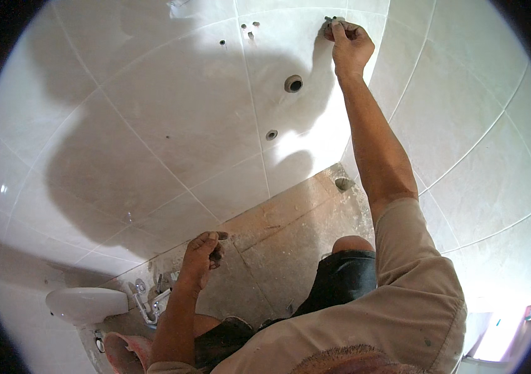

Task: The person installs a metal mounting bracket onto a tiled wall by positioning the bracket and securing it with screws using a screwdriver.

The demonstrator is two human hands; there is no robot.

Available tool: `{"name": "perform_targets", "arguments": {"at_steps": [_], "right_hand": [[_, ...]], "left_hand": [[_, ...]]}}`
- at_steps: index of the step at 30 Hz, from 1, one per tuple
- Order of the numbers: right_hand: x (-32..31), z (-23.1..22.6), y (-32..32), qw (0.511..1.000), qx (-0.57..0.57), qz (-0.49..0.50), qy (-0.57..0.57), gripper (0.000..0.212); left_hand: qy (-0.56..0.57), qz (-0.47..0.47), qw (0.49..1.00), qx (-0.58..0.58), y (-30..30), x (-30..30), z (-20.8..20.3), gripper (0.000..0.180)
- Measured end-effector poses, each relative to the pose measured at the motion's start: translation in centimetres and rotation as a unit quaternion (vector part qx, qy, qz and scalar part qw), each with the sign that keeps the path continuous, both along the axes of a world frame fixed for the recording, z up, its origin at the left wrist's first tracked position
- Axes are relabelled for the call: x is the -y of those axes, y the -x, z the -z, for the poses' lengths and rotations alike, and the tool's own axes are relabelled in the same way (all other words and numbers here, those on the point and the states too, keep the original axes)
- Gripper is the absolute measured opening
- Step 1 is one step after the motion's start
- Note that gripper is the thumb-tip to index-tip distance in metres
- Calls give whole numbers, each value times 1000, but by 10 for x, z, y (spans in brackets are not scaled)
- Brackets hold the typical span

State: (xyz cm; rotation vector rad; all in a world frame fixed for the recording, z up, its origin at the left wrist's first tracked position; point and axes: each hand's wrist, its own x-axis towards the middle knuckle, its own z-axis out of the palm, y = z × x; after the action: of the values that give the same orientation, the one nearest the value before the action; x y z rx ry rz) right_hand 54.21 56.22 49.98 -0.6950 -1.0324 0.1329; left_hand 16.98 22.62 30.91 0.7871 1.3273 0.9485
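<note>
My right hand [351,48] is stretched up to the tiled wall [172,93], near its corner at the right. Thumb and fingers pinch together at a small dark fitting or hole [328,22] in the tile; what lies between them is too small to make out. Low in front of me, my left hand [200,257] hangs apart from the wall with its fingers curled in. Anything inside that hand is hidden. Below the right hand, the wall has a round pipe opening [293,83] and a smaller pipe outlet [271,134].
Small drilled holes [251,31] mark the upper wall. A floor drain hole [344,184] sits in the dusty floor [284,240] by the corner. At lower left are a white ceramic basin-like piece [87,305], metal plumbing parts [148,305] and a reddish bucket [127,350].
</note>
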Motion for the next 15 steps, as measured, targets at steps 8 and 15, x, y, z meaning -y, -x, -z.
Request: {"name": "perform_targets", "arguments": {"at_steps": [8,15], "right_hand": [[21,-13,9,973,150,171,30,20],[16,-11,2,994,99,-5,45,18]], "left_hand": [[-3,16,999,34,2,-10,13,35],[0,32,999,-1,5,-13,13,30]]}}
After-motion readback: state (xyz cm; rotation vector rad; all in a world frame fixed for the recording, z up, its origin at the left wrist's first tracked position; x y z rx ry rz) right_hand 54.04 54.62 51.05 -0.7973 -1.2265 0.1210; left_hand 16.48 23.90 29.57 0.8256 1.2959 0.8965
